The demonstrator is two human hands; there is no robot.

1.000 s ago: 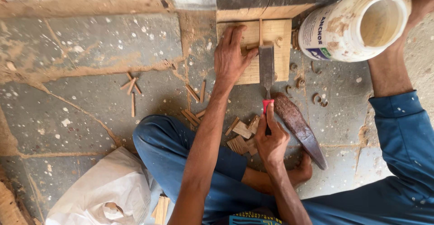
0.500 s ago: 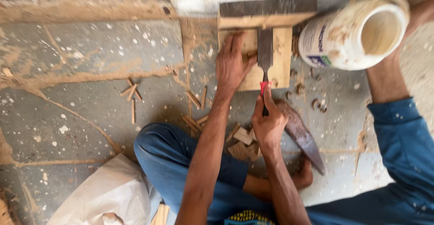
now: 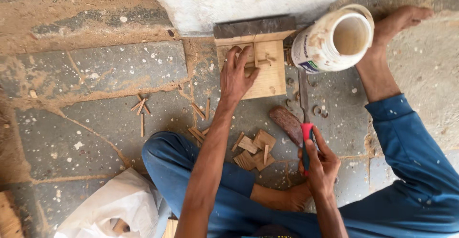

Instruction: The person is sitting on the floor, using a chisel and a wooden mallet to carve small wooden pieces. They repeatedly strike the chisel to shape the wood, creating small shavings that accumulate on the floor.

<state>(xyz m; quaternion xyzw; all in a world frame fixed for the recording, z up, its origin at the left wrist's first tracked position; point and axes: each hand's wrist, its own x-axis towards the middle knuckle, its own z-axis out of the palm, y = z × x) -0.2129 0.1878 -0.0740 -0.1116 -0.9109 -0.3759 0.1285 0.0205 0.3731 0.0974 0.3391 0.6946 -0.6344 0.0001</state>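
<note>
Left hand (image 3: 237,73): arm extended forward, palm down, fingers spread and pressed flat. Right hand (image 3: 321,164): drawn back near the body, forearm angled upward, fingers curled in a closed grip, thumb alongside. Legs: crossed, left bare foot (image 3: 400,20) extended forward.

left hand (image 3: 239,73) presses a small wooden piece (image 3: 258,62) onto the wooden block (image 3: 267,75); right hand (image 3: 321,164) grips a red-handled chisel (image 3: 305,123) beside the white tub (image 3: 334,39)
</note>
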